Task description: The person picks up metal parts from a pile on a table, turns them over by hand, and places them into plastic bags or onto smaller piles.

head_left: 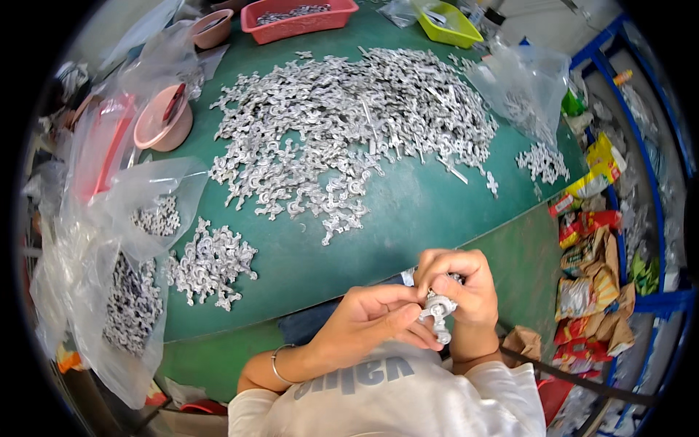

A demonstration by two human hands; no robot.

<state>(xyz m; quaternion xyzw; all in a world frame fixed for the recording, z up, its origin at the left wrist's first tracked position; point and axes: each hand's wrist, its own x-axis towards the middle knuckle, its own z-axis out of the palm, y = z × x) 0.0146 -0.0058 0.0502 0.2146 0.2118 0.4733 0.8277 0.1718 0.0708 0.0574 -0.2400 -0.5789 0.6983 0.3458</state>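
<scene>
Part (440,313): silver metal, lobed; between both hands, above the wearer's shirt (349,397), near the bench's (426,207) front edge. One piece or several: cannot tell.

Right hand (470,288): fingers curled, pinching the part against the thumb.

Left hand (371,313): thumb and fingertips brought together at the part's left side; bangle (274,364) on wrist.

Main heap (408,102): similar silver pieces, loose, spread across mid-bench.

Left heap (215,262): smaller, beside a clear bag (133,306) of pieces.

Right heap (542,162): small, just below another clear bag.

Pink bowl (171,137): left of main heap, red-handled item inside.

Red tray (302,30), lime tray (450,36): far side.
</scene>
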